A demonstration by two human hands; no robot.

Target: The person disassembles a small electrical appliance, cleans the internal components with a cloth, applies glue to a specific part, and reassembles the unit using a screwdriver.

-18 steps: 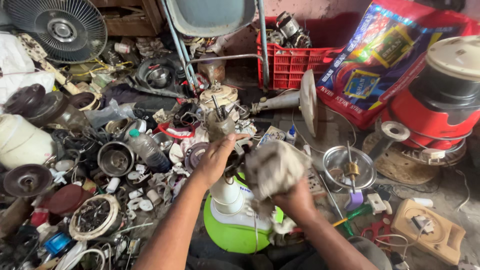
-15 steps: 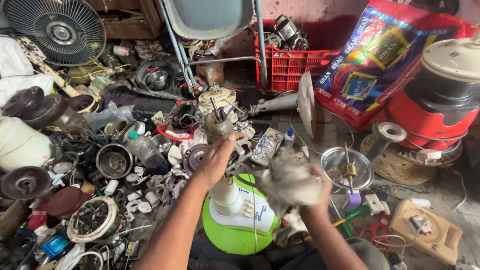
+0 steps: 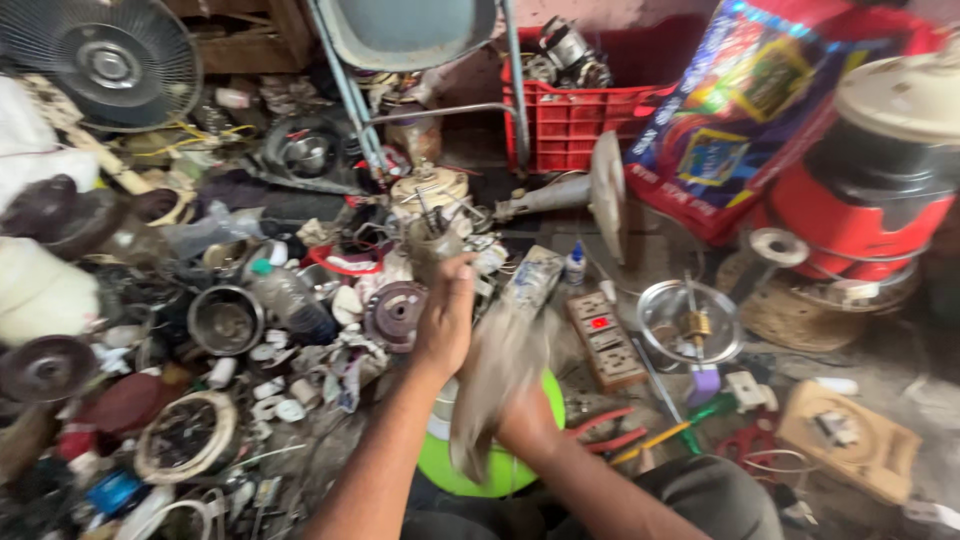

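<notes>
Cloth (image 3: 500,375): a grey rag, motion-blurred, hanging in front of your lap over the green-and-white base (image 3: 525,455). Your right hand (image 3: 525,420) is closed on its lower part, with most of the fabric rising above and to the left of that grip. Its long axis runs steeply, from lower left near the base up toward the right, the upper end reaching the white bottle (image 3: 573,265).

Your left hand (image 3: 445,320) sits just left of the cloth, fingers curled over the top of the base; whether it grips anything cannot be told, since the palm faces away.

Around the work: a power strip (image 3: 607,338) lies just right of the cloth, with a steel bowl (image 3: 690,322) beyond it. Red-handled pliers (image 3: 605,430) lie near your right wrist. A dark round part (image 3: 395,315) lies just left of your left hand. A red crate (image 3: 570,125) stands well behind.
</notes>
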